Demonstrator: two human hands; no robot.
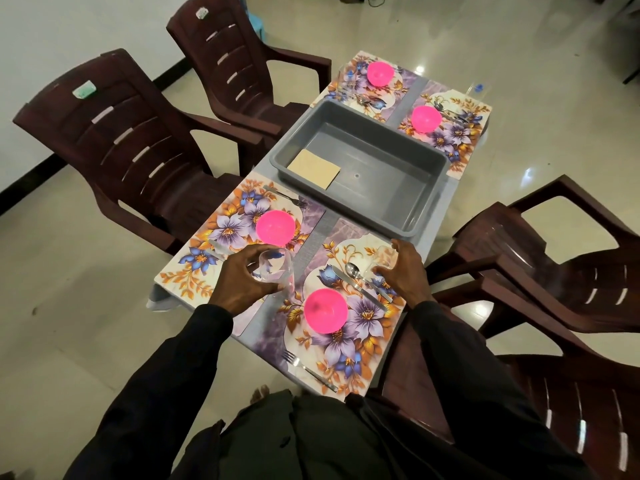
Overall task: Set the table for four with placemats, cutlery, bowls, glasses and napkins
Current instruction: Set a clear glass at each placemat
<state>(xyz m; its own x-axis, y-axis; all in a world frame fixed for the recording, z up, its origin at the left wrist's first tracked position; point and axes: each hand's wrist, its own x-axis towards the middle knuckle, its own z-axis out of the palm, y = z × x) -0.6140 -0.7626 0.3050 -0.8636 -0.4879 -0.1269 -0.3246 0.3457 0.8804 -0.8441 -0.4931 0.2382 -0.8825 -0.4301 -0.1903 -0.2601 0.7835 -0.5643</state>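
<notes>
Head view: left hand [242, 285], fingers curled, holds tilted glass [277, 270]; right hand [403, 271] likewise clasps second glass [379, 259].

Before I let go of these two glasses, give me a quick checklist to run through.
1. Left hand grips left glass: ok.
2. Right hand holds right glass: ok.
3. Left glass upright: not ok, it looks tilted.
4. Right glass clear of spoon: ok, just beside it.
5. Right glass base resting on near right placemat: cannot tell.
6. Napkins laid at places: not ok, they lie in the grey tub.
</notes>
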